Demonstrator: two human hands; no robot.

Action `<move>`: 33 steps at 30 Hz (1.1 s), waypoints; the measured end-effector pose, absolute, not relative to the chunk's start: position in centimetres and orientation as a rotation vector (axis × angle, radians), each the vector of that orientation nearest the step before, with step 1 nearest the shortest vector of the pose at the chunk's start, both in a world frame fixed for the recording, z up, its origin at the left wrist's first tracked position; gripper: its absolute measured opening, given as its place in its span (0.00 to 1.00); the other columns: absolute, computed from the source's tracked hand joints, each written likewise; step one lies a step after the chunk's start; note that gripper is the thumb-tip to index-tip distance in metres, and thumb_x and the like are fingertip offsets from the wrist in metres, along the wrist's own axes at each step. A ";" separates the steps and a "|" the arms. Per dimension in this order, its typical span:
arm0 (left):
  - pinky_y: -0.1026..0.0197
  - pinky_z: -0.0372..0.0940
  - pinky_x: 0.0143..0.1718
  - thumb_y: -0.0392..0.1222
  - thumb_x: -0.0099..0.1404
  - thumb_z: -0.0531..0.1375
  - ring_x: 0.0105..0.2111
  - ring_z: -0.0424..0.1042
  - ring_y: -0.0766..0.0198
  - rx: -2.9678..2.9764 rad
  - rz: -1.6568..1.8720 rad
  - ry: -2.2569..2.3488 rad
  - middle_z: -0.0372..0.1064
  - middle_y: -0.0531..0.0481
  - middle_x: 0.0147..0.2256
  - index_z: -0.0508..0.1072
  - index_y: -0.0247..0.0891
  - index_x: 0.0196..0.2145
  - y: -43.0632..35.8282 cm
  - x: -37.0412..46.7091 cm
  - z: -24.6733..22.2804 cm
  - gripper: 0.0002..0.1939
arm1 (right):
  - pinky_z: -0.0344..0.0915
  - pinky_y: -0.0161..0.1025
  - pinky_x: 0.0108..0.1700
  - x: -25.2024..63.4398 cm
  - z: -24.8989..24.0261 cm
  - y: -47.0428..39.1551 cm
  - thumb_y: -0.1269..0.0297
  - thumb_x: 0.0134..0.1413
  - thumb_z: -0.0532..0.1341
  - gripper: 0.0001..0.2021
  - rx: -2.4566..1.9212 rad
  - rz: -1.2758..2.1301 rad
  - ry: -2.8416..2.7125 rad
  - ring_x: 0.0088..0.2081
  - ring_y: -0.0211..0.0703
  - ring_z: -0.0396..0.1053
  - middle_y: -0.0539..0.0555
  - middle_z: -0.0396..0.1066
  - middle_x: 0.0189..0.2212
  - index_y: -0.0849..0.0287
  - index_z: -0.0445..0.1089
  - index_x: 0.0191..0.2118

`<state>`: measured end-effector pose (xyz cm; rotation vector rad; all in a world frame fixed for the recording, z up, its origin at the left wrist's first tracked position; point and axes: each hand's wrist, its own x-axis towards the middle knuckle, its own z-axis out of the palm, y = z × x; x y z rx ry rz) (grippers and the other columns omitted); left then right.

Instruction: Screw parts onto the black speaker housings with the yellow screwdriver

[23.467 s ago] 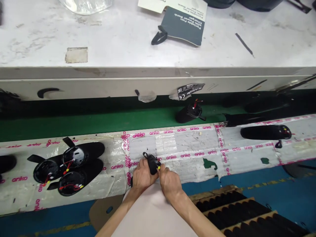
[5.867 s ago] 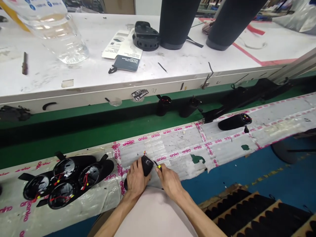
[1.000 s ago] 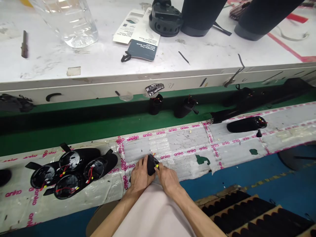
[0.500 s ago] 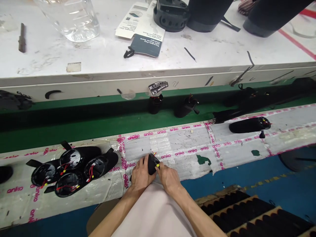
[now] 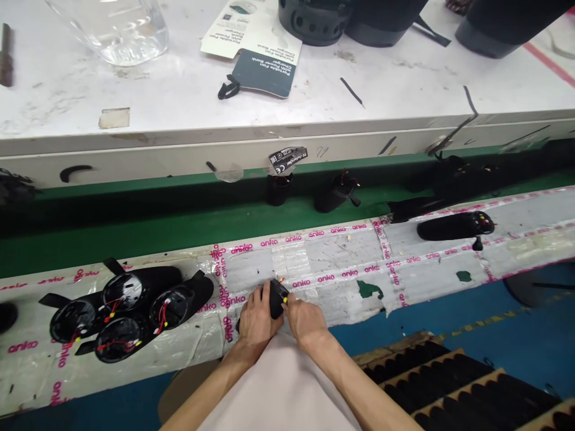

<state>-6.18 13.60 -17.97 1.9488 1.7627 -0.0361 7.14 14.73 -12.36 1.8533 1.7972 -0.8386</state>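
A black cylindrical casing [image 5: 277, 299] lies at the near edge of the taped bench, its open end showing a yellow connector. My left hand [image 5: 257, 316] is wrapped over the casing. At its open end, the closed fingers of my right hand [image 5: 305, 318] pinch by the yellow connector; what exactly they hold is too small to tell. To the left, several black casings [image 5: 168, 306] lie grouped, with red wires and yellow connectors in their open ends. Another black casing [image 5: 444, 228] lies on the right part of the bench.
Beyond the taped bench [image 5: 330, 254], a white table [image 5: 179, 114] carries a clear container [image 5: 130, 36], printed cards [image 5: 265, 72] and large dark cylinders [image 5: 381, 21]. Two black casings stand on the green surface between. Trays of black cylinders [image 5: 467, 395] are at lower right.
The view has shifted slightly, moving the table items in the picture. My hands stay on the casing, with my right fingers still at its open end.
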 end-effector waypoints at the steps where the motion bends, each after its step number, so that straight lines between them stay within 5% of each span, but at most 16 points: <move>1: 0.50 0.69 0.45 0.47 0.63 0.61 0.49 0.72 0.46 1.944 -0.040 1.765 0.69 0.37 0.53 0.55 0.35 0.67 13.6 -6.1 -17.9 0.38 | 0.74 0.44 0.42 7.1 -12.2 15.0 0.59 0.71 0.56 0.13 1.846 -0.842 1.788 0.37 0.41 0.76 0.52 0.76 0.38 0.61 0.70 0.53; 11: 0.52 0.69 0.47 0.50 0.62 0.63 0.52 0.72 0.48 1.885 0.036 1.653 0.68 0.39 0.56 0.54 0.38 0.66 14.6 -7.2 -17.1 0.40 | 0.73 0.45 0.42 7.6 -12.8 14.8 0.59 0.70 0.58 0.12 1.877 -0.888 1.861 0.36 0.41 0.76 0.52 0.76 0.38 0.61 0.71 0.50; 19: 0.54 0.68 0.46 0.48 0.57 0.67 0.53 0.71 0.50 1.882 0.079 1.635 0.69 0.43 0.55 0.56 0.41 0.65 14.5 -7.5 -17.3 0.42 | 0.64 0.37 0.37 9.9 -12.6 11.7 0.59 0.76 0.39 0.20 2.117 -0.892 1.935 0.41 0.45 0.77 0.57 0.78 0.39 0.61 0.64 0.55; 25: 0.49 0.67 0.48 0.45 0.62 0.63 0.54 0.67 0.44 1.974 0.054 1.725 0.67 0.38 0.53 0.56 0.36 0.65 14.1 -6.7 -16.6 0.37 | 0.60 0.38 0.32 9.3 -12.5 11.6 0.60 0.74 0.49 0.12 2.090 -0.922 1.973 0.37 0.48 0.78 0.54 0.79 0.36 0.58 0.67 0.47; 33: 0.52 0.67 0.46 0.47 0.61 0.64 0.50 0.72 0.48 2.004 0.000 1.722 0.68 0.40 0.54 0.54 0.37 0.65 14.1 -6.7 -16.9 0.39 | 0.62 0.38 0.34 8.1 -13.1 11.9 0.61 0.73 0.50 0.12 2.030 -0.910 1.955 0.38 0.49 0.79 0.57 0.79 0.37 0.58 0.68 0.48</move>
